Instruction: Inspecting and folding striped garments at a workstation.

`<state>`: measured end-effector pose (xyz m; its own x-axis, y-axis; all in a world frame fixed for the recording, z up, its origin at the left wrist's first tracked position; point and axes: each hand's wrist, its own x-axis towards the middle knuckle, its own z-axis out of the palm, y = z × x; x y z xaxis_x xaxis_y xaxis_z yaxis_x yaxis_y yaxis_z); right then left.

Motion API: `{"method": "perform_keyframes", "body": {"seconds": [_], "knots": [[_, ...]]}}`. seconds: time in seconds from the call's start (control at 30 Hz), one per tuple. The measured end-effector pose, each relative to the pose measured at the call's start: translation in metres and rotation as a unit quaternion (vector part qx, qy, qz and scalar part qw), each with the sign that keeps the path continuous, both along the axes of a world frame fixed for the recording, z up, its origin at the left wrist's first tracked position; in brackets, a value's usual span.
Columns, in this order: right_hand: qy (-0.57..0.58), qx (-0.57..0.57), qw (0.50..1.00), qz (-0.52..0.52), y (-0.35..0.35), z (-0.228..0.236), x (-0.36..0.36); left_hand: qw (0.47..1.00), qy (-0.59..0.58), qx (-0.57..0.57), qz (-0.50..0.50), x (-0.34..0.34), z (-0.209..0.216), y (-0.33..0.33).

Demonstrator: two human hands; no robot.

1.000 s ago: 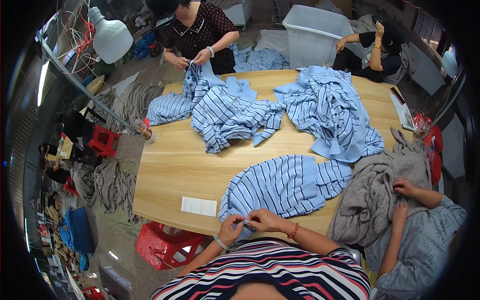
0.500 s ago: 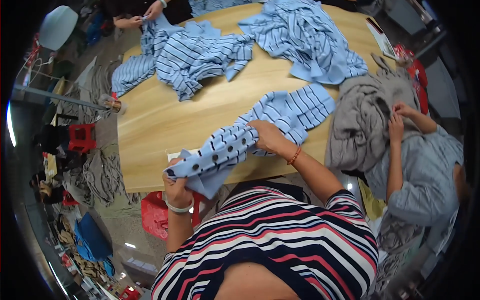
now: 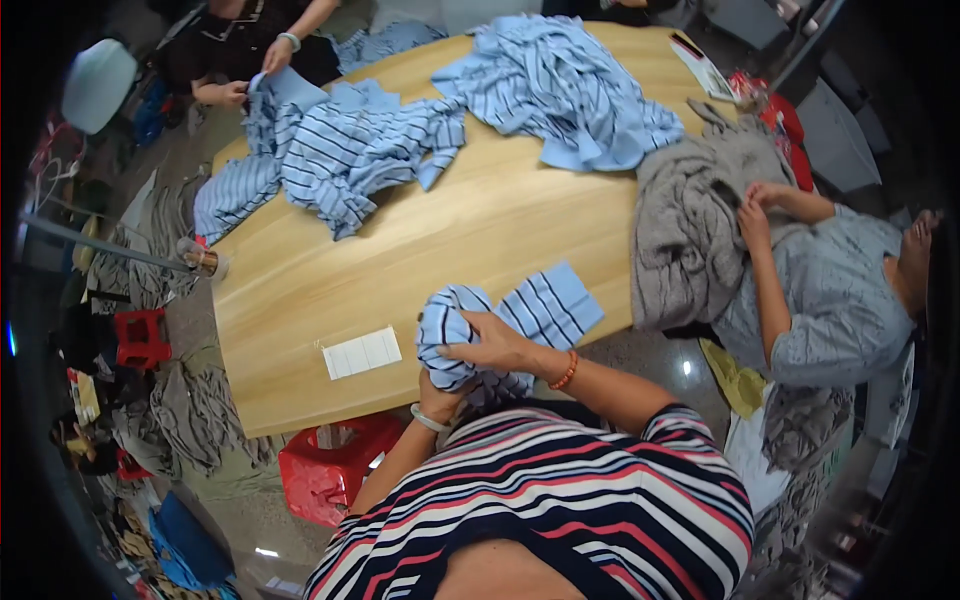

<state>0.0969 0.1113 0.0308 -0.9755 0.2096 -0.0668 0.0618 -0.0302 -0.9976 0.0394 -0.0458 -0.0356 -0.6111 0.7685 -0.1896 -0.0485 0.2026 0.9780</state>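
A light-blue knit cardigan with dark stripes (image 3: 455, 310) is bunched up close to my body at the table's near edge. One flat striped part of it stretches right across the tabletop. My right hand (image 3: 490, 345) lies over the bunched part from the right, thumb and fingers closed on the knit. From below, my left hand (image 3: 440, 398) grips the same bundle; its fingers are partly hidden by the cloth. The cardigan's buttons are mostly out of sight in the folds.
A white paper slip (image 3: 362, 354) lies left of my hands on the wooden table (image 3: 290, 300). More striped garments (image 3: 350, 150) and a large pile (image 3: 560, 90) lie farther back. Grey knits (image 3: 685, 230) sit at the right beside a co-worker. Another person handles cloth at far left. A red stool (image 3: 325, 470) stands below.
The cardigan, stretched lengthwise with its button band showing, is now gathered into a bundle nearer my body. My left hand moved right toward my right hand, uncovering the paper slip.
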Motion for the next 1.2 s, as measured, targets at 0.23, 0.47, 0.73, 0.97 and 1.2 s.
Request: {"method": "perform_keyframes", "body": {"seconds": [0.23, 0.47, 0.73, 0.97, 1.2], "knots": [[-0.088, 0.115, 0.989, -0.041, 0.033, -0.036, 0.009, 0.988, -0.108, 0.028, 0.106, -0.022, -0.067, 0.011], [-0.139, 0.3, 0.942, -0.065, 0.089, -0.075, 0.041, 0.961, -0.125, -0.2, 0.145, -0.044, -0.141, -0.021], [-0.15, 0.216, 0.952, -0.155, 0.174, -0.083, 0.042, 0.802, -0.581, -0.099, 0.097, -0.021, -0.069, 0.044], [-0.167, 0.201, 0.941, -0.214, 0.249, -0.097, 0.071, 0.797, -0.599, 0.027, 0.074, -0.075, 0.018, 0.195], [-0.101, 0.24, 0.923, -0.284, 0.332, -0.048, 0.079, 0.872, -0.2, 0.412, 0.175, -0.286, 0.191, 0.403]]}}
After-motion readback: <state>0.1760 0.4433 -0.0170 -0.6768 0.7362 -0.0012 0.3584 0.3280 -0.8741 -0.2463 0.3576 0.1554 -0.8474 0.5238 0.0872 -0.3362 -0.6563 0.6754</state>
